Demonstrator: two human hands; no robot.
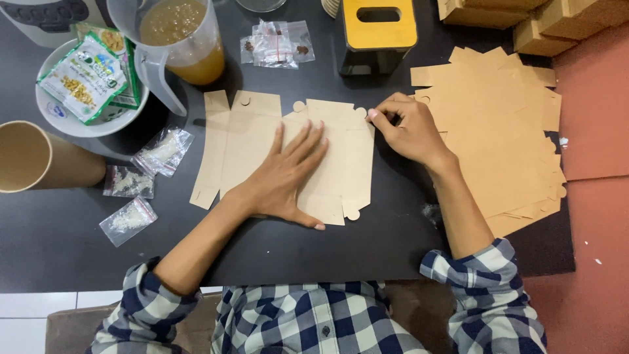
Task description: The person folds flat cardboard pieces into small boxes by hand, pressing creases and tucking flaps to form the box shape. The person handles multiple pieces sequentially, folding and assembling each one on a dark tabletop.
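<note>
Flat kraft box blank [288, 154]: lies unfolded at centre of the dark surface [78, 255]. Your left hand [285, 174] lies on it, fingers spread flat, apparently pinning it. Your right hand [409, 131], at 2 o'clock, has fingers pinched on its top-right tab. Stack of blanks [504, 131] at 3 o'clock, within reach.

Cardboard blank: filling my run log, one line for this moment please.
left hand: flat on cardboard blank | right hand: pinching its right edge | stack of blanks: right
</note>
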